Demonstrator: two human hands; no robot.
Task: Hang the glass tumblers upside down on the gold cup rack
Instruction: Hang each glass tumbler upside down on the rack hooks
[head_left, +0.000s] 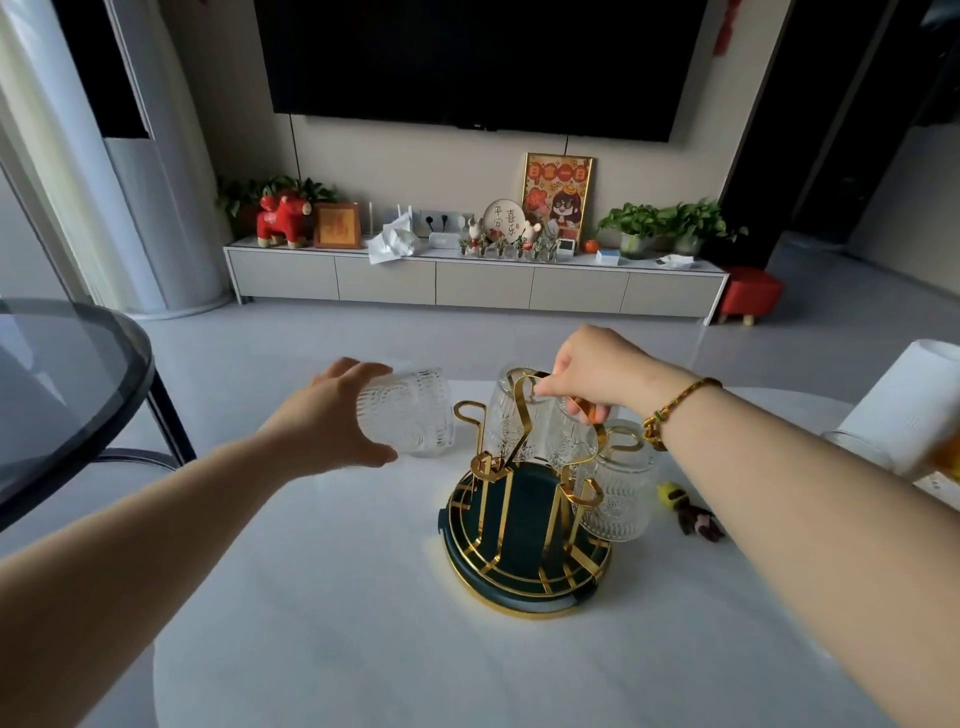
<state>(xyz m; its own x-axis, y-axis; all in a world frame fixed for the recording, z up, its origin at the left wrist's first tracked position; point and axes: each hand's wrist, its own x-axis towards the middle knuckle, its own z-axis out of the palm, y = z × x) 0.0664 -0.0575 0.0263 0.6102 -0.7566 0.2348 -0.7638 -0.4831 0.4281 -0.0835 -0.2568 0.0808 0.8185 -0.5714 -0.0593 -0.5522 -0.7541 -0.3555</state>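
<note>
The gold cup rack (524, 525) stands on a round dark green tray with a gold rim in the middle of the white table. Three embossed glass tumblers hang upside down on it: one at the back left (511, 415), one behind the centre (569, 441), one on the right arm (618, 488). My left hand (332, 421) grips a fourth tumbler (408, 413), held on its side just left of the rack, beside an empty gold hook (470, 413). My right hand (587, 374) pinches the rack's top loop handle.
A small plush toy (691, 512) lies right of the rack. At the table's right edge stand a white cylinder (904, 410) and another glass (857, 447). A round dark glass table (67, 384) is at the left. A TV cabinet with ornaments lines the far wall.
</note>
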